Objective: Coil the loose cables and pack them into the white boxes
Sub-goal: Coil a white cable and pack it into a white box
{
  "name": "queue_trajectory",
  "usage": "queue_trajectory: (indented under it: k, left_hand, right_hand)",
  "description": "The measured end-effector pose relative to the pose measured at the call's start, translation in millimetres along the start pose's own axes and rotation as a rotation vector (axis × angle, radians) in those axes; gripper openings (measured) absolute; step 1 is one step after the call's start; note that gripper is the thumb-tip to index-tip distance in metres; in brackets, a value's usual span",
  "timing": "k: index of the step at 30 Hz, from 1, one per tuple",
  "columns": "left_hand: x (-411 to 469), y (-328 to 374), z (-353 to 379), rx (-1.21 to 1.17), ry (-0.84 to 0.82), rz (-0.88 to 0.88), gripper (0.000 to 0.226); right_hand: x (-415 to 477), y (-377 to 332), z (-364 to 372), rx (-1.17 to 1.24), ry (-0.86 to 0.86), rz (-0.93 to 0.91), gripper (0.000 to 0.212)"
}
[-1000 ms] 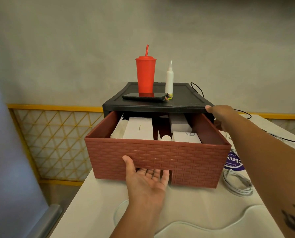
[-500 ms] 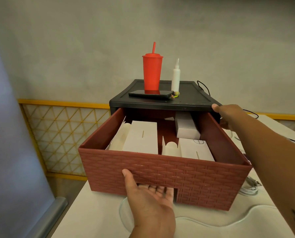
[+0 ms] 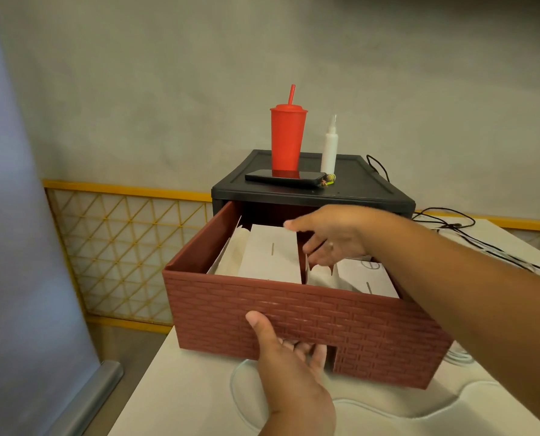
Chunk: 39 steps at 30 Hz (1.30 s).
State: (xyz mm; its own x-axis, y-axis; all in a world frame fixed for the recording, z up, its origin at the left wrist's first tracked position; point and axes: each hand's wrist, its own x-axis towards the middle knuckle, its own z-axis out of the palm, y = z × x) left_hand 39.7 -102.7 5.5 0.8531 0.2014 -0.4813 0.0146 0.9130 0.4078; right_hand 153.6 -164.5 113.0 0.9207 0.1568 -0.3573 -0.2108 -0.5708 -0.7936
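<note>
Left hand (image 3: 290,366): gripping the front wall of the drawer (image 3: 294,313), palm up, thumb pressing on the brick pattern, fingers (image 3: 317,354) tucking up into the notch at the bottom edge.
Right hand (image 3: 333,243): reaching in over the drawer from the right, fingers spread and loosely bent, holding nothing, hovering just above the boxes; touching or not, impossible to tell.
Drawer: standing well out of the black housing (image 3: 312,191), resting on the counter (image 3: 180,401).
White boxes (image 3: 270,253): lying inside the drawer, one large box flat at left, another leaning against the left wall beside it, one more at front right with a slot in its lid; others hiding under the right hand.
White cable (image 3: 459,357): peeking out on the counter just right of the drawer, mostly hiding behind the right forearm.
Black cables (image 3: 457,225): trailing loose across the counter beyond the right arm, running back behind the housing.
Housing top: carrying a red tumbler (image 3: 287,140) with a straw, a white bottle (image 3: 329,149) standing just right of it, and a dark phone (image 3: 283,178) lying flat in front of the tumbler.
</note>
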Motion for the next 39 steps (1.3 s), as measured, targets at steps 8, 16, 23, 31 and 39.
queue_trajectory:
  k: [8,16,23,31,39]
  left_hand:
    - [7.1,-4.1,-3.3,0.036,-0.027,0.031,0.069]
    - [11.2,-5.5,-3.8,0.022,-0.041,0.017,0.068]
    - [17.6,-8.3,-6.0,0.058,-0.062,0.055,0.04]
    - [25.2,-3.0,-4.2,0.151,-0.239,0.024,0.017]
    - [47.3,-1.3,2.3,0.362,-0.227,0.047,0.016]
  right_hand:
    - [26.2,-5.5,36.5,-0.014,-0.045,0.143,0.065]
    - [25.8,-14.5,53.0,0.288,-0.119,0.156,0.041]
    - [-16.5,-19.6,22.9,0.42,0.106,-0.079,0.016]
    - [-102.6,62.6,-29.2,0.904,0.474,-0.47,0.014]
    - [-100.9,149.6,-25.4,1.232,0.633,-0.666,0.023]
